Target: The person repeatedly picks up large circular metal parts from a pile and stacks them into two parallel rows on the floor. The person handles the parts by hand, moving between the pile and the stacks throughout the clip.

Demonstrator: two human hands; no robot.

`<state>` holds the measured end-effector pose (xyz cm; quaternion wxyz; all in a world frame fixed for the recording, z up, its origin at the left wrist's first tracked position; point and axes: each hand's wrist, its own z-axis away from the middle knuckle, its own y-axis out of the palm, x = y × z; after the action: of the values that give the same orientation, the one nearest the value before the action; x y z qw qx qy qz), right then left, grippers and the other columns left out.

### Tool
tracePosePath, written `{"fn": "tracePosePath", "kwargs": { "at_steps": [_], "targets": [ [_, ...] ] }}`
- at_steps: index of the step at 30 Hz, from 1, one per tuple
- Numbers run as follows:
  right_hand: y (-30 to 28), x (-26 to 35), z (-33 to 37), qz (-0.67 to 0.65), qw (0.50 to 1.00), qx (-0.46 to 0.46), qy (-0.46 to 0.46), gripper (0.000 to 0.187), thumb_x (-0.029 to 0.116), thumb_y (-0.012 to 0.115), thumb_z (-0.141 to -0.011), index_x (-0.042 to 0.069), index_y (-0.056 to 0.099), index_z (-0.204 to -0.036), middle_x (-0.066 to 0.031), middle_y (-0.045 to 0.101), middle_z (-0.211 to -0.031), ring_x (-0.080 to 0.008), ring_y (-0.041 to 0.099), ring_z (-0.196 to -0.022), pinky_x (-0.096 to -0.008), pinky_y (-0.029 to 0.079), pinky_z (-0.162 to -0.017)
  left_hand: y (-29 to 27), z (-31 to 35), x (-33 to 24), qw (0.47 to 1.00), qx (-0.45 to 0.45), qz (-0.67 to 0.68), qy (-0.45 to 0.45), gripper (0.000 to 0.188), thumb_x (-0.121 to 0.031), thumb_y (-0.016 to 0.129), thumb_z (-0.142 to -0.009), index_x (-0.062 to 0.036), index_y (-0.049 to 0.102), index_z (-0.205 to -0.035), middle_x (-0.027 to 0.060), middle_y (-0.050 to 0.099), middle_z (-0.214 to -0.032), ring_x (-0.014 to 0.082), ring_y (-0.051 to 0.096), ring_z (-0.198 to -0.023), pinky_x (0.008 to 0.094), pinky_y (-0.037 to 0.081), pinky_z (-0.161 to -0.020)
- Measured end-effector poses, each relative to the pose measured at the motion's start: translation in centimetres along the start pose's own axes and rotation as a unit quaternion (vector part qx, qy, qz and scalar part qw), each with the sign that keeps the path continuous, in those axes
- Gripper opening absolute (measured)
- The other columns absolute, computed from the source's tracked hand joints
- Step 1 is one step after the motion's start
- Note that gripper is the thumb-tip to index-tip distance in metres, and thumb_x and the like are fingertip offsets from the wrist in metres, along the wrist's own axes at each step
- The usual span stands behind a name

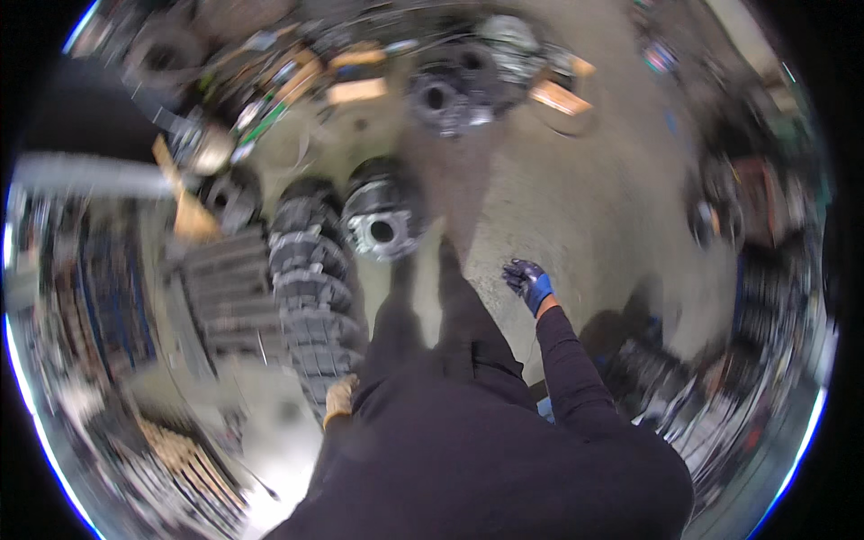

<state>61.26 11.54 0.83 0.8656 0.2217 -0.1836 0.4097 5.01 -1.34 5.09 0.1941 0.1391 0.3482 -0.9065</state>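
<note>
My right hand (529, 283), in a blue glove with a dark coated palm, hangs out over the bare concrete floor. Its fingers are loosely bent and apart, with nothing between them. My left hand (341, 397), in a tan glove, is down beside my left hip. Its fingers are too blurred to make out. Close to it runs a row of dark ribbed round parts (310, 279), lying end to end on the floor. Just ahead of my feet is another dark round part (382, 229) with a silver square face and a round hole.
Dark slatted pieces (225, 292) lie left of the row, near a straw broom (192, 216). Ahead are more dark round castings (441, 94) and cardboard pieces (355, 90). Stacked dark parts (643, 369) stand at the right, and a wooden pallet (193, 468) at lower left.
</note>
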Motion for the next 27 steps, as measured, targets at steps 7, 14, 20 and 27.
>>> {"fn": "tracePosePath", "kwargs": {
  "at_steps": [7,14,20,27],
  "targets": [
    [-10.0,-18.6,12.9,-0.255,0.940,-0.225,0.022,0.029,0.027,0.046,-0.096,0.011,0.059,-0.115,-0.0115,0.069,-0.110,-0.0268,0.067,-0.092,-0.0411,0.049,-0.080,-8.5,-13.3,-1.4,0.965,0.126,0.202,-0.107,0.024,-0.025,0.057,-0.087,-0.0082,0.067,-0.101,0.0107,0.066,-0.094,0.0294,0.061,-0.089,0.0382,0.048,-0.075],
    [-12.8,-41.6,21.0,-0.442,0.826,-0.341,0.073,0.025,0.029,0.050,-0.095,0.014,0.059,-0.111,-0.0131,0.070,-0.110,-0.0283,0.070,-0.084,-0.0447,0.049,-0.077,-12.9,-21.0,-13.2,0.975,0.168,0.137,-0.041,0.018,-0.019,0.057,-0.086,-0.0072,0.066,-0.096,0.0062,0.062,-0.086,0.0241,0.059,-0.081,0.0345,0.048,-0.072],
    [-10.7,-53.4,23.1,-0.333,0.889,-0.315,0.022,0.037,0.029,0.049,-0.095,0.012,0.050,-0.128,-0.0123,0.062,-0.126,-0.0285,0.062,-0.106,-0.0446,0.048,-0.086,-7.6,-21.4,-24.5,0.974,0.220,0.025,0.052,0.013,-0.015,0.057,-0.085,-0.0065,0.064,-0.092,0.0024,0.059,-0.080,0.0195,0.058,-0.074,0.0314,0.049,-0.069],
    [-13.6,-55.3,27.2,-0.475,0.816,-0.329,0.010,0.038,0.031,0.043,-0.098,0.010,0.049,-0.129,-0.0173,0.057,-0.131,-0.0352,0.059,-0.112,-0.0477,0.046,-0.089,3.8,-16.8,-38.6,0.929,0.321,0.008,0.185,0.007,-0.010,0.057,-0.084,-0.0053,0.062,-0.084,-0.0024,0.053,-0.072,0.0139,0.054,-0.065,0.0271,0.048,-0.065]
  ]
}}
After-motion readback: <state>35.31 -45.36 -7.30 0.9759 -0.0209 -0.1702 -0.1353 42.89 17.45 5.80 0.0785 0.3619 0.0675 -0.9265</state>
